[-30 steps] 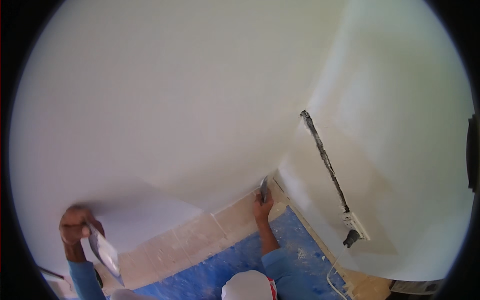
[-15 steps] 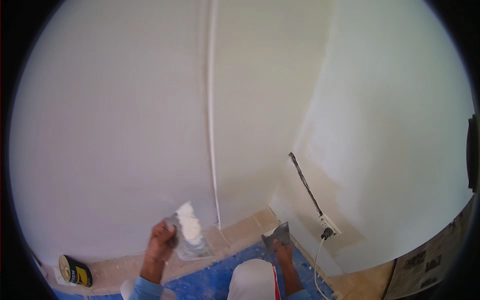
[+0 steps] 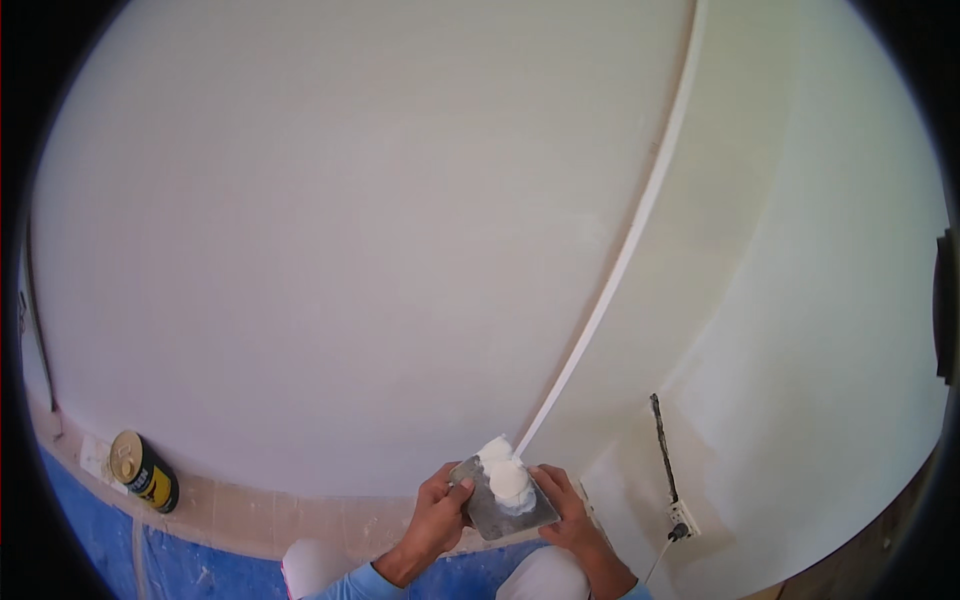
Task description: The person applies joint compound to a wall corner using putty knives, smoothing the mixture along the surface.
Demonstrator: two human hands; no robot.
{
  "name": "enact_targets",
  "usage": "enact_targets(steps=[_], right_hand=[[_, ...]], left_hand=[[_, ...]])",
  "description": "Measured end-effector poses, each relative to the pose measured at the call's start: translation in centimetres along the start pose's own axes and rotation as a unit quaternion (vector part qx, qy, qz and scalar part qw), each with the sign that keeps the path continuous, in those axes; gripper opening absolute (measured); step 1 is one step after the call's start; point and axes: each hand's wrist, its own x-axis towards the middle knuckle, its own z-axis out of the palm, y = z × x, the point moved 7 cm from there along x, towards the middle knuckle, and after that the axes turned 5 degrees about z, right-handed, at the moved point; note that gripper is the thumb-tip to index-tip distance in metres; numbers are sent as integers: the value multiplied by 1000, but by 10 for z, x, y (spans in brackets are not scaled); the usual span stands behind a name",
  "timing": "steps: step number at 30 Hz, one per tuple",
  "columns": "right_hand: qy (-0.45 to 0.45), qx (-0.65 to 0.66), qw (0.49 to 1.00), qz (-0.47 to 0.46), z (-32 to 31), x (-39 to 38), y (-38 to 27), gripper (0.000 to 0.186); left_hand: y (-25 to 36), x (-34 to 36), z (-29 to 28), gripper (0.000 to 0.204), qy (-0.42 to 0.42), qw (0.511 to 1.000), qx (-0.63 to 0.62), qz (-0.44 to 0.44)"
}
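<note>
My left hand [image 3: 436, 512] grips the left edge of a square grey metal plate [image 3: 487, 518], its thumb on top. A mound of white putty [image 3: 510, 482] lies on the plate, with more reaching its far edge. My right hand [image 3: 574, 512] is closed at the plate's right edge, fingers curled behind it. The scraper seen in that hand a moment ago is hidden now, apparently behind the plate. Both hands are held close together in front of the wall, low in view.
A white strip [image 3: 625, 255] runs up the wall [image 3: 330, 250]. On the right wall, a dark groove [image 3: 664, 445] leads down to a socket [image 3: 682, 520] with a plugged-in cord. A dark and yellow can [image 3: 146, 473] stands left on the floor, near blue sheeting [image 3: 215, 572].
My view has swung left. My hands have come together: the plate with putty now sits between them, and the scraper in my right hand has gone out of sight.
</note>
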Motion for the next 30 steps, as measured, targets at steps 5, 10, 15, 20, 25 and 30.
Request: enact_targets(steps=[5, 10, 15, 20, 25, 30], right_hand=[[-64, -100, 992, 48, 23, -2, 32, 61], [119, 96, 980, 131, -15, -14, 56, 49], [60, 9, 998, 31, 24, -6, 22, 58], [41, -116, 991, 54, 4, -8, 52, 69], [119, -302, 942, -86, -15, -22, 23, 61], [84, -356, 926, -88, 14, -10, 8, 61]], left_hand=[[12, -3, -10, 29, -29, 999, -3, 28], [-13, 9, -15, 32, 32, 999, -16, -29], [-34, 18, -30, 29, 61, 993, -91, -50], [12, 5, -11, 19, -11, 998, 1, 66], [21, 11, -16, 11, 86, 870, 391, 288], [24, 13, -22, 9, 95, 864, 412, 273]])
